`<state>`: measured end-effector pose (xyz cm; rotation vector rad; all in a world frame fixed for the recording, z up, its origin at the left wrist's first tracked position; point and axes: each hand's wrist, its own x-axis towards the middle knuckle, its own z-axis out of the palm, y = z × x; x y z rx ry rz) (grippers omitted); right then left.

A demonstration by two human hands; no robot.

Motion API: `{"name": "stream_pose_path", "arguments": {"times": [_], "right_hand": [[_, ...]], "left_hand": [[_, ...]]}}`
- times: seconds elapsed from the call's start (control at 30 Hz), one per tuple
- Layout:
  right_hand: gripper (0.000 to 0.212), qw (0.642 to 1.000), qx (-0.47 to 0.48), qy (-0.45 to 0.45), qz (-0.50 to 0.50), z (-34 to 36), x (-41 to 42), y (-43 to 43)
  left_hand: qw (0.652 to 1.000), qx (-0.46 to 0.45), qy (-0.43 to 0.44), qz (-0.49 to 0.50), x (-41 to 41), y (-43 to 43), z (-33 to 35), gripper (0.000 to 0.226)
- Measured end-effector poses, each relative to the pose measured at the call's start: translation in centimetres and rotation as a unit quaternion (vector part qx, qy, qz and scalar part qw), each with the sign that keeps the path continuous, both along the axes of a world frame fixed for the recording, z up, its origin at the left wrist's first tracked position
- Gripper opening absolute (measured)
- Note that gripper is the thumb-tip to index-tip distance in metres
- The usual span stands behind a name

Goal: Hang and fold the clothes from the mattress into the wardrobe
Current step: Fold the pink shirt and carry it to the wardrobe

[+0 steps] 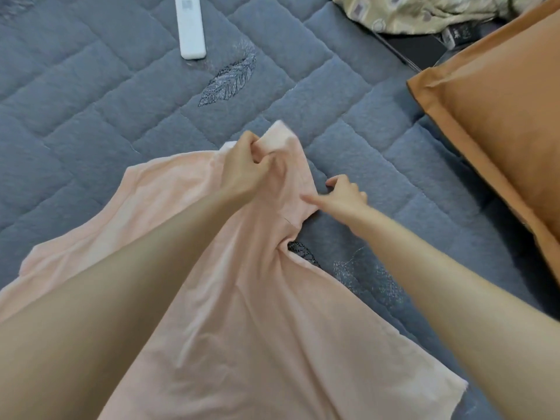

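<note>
- Head view: left hand [248, 168], grip closed round the bunched top of the pink garment [230, 298] on the quilted mattress [91, 116].
- Right hand [344, 195] touches the garment's edge; its grip cannot be told.

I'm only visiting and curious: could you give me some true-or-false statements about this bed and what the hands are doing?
1. The left hand grips a bunch of the pink garment. True.
2. The white remote lies on the garment. False: it lies apart from it, farther away on the grey mattress.
3. An orange pillow lies at the right. True.
4. The garment hangs on a hanger. False: it lies spread on the mattress; no hanger shows.
5. The right hand is at the garment's edge. True.
</note>
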<state>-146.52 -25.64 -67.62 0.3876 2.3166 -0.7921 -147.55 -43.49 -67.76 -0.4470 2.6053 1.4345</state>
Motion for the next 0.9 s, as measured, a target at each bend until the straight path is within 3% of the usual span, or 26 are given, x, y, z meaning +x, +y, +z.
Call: {"name": "stream_pose_path", "arguments": {"times": [0.07, 0.13, 0.2, 0.27, 0.37, 0.43, 0.53, 0.63, 0.77, 0.83, 0.9], "right_hand": [[0.050, 0.999, 0.022, 0.014, 0.022, -1.0, 1.8, -0.2], [0.030, 0.998, 0.019, 0.049, 0.047, -1.2, 2.6, -0.7], [0.027, 0.995, 0.007, 0.057, 0.080, -0.9, 2.7, -0.9], [0.024, 0.996, -0.023, 0.077, 0.036, -0.7, 2.2, -0.6], [0.012, 0.985, -0.061, 0.119, -0.111, -0.1, 2.1, 0.4], [0.013, 0.981, -0.065, 0.141, -0.118, 0.6, 2.4, 0.4], [0.009, 0.976, -0.101, 0.181, -0.067, 2.0, 3.4, -0.4], [0.014, 0.965, -0.161, 0.205, -0.016, 4.0, 4.9, -1.9], [0.022, 0.957, -0.200, 0.144, 0.152, 5.0, 8.6, -4.8], [0.020, 0.942, -0.149, 0.089, 0.288, 4.2, 10.4, -5.8], [0.024, 0.914, -0.034, 0.045, 0.401, 3.2, 11.6, -6.4]], "left_hand": [[0.999, 0.021, 0.018, 0.021, 0.2, -0.6, -0.1, 0.021], [0.997, 0.080, 0.004, 0.023, 0.2, -1.0, 0.1, 0.029], [0.993, 0.118, -0.022, 0.024, 0.3, -1.3, 0.5, 0.034], [0.988, 0.142, -0.039, 0.044, 0.1, -1.4, 0.8, 0.031], [0.984, 0.161, -0.063, 0.035, -0.1, -1.4, 1.4, 0.027], [0.980, 0.175, -0.085, 0.030, -0.4, -1.1, 1.9, 0.019], [0.964, 0.230, -0.097, 0.086, 0.1, -1.5, 2.4, 0.029], [0.971, 0.196, -0.051, 0.127, 2.3, -4.2, 2.5, 0.028], [0.972, 0.178, -0.058, 0.142, 8.6, -8.9, 2.1, 0.030], [0.970, 0.164, -0.097, 0.149, 12.3, -10.9, 1.5, 0.032], [0.964, 0.144, -0.149, 0.166, 15.2, -12.1, 0.8, 0.038]]}}
